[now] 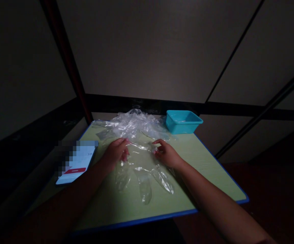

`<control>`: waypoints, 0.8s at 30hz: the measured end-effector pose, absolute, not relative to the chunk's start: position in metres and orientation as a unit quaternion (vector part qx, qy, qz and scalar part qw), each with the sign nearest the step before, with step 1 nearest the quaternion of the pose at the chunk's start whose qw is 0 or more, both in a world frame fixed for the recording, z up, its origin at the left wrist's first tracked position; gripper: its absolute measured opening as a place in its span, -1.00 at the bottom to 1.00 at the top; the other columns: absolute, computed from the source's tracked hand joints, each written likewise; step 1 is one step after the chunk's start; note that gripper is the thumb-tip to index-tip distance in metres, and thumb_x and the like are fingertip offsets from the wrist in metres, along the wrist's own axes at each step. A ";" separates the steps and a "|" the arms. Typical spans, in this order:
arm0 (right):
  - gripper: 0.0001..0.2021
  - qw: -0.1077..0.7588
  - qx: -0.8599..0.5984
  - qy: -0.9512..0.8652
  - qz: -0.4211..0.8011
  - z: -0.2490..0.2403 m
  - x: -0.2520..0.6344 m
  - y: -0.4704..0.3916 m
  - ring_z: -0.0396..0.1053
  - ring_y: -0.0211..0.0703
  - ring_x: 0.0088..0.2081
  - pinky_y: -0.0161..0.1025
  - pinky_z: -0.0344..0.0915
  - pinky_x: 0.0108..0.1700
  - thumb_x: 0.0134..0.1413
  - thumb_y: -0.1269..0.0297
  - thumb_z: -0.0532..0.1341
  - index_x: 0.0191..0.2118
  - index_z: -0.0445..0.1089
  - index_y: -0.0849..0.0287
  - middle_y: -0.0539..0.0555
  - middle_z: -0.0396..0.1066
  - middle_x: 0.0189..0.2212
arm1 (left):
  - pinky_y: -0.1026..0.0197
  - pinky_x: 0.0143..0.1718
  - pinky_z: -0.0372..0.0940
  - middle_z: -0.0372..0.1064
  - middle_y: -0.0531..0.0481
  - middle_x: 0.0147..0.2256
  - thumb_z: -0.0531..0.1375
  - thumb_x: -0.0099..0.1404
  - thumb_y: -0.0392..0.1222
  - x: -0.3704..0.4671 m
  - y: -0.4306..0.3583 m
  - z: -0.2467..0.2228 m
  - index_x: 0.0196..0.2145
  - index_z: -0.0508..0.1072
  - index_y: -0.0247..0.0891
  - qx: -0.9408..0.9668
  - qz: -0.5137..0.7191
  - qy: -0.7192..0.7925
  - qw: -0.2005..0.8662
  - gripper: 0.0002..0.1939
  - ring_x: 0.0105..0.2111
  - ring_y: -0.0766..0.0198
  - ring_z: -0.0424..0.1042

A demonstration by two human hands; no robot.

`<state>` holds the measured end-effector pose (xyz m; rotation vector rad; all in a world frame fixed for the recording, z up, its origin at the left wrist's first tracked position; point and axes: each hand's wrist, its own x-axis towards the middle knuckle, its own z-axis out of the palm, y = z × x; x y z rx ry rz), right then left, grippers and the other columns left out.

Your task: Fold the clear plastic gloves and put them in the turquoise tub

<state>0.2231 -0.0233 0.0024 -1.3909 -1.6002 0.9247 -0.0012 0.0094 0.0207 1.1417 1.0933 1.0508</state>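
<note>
A clear plastic glove lies spread over the green tabletop, its fingers pointing toward the front edge. At the glove's far left side, my left hand pinches the plastic between thumb and fingertips. My right hand is closed on the far right side of the same glove, with fingers bent. Just beyond both hands sits a crumpled heap of clear plastic, whose separate pieces are hard to tell apart.
A turquoise basket stands at the table's back right corner. On the left lies a phone with a lit screen, partly pixelated. The green table has a blue edge, and pale panels rise behind it.
</note>
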 end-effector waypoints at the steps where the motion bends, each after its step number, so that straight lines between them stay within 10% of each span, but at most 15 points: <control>1: -0.70 0.404 -0.541 -0.640 0.367 0.003 0.224 -0.023 0.23 -0.32 -0.59 -0.38 0.11 -0.54 -0.13 0.31 0.24 -0.18 0.29 0.16 -0.15 0.25 -0.64 | 0.34 -0.69 0.18 0.31 0.07 -0.65 0.20 0.19 -0.02 -0.001 0.010 0.024 -0.40 0.40 -0.28 0.461 0.447 0.472 0.604 -0.76 -0.71 0.34 0.29; 13: -0.87 0.275 -0.395 -0.695 0.534 0.018 0.231 -0.030 0.24 -0.32 -0.54 -0.32 0.18 -0.42 -0.12 0.30 0.29 -0.42 0.44 0.26 -0.06 0.35 -0.59 | 0.07 -0.48 0.32 0.50 -0.42 -0.30 -0.15 0.19 0.44 -0.022 0.023 0.025 -0.05 0.45 -0.54 0.374 0.127 0.336 0.855 -0.08 -0.47 -0.05 0.50; 24: -0.66 0.325 -0.407 -0.638 0.567 0.022 0.232 -0.029 0.16 -0.38 -0.59 -0.37 0.06 -0.51 -0.16 0.05 0.37 -0.51 0.38 0.26 -0.08 0.31 -0.63 | 0.00 -0.12 0.31 0.47 -0.12 -0.10 0.16 0.25 -0.05 -0.012 0.002 0.025 0.29 -0.01 0.03 0.416 0.215 0.210 0.858 -0.30 -0.12 0.01 0.47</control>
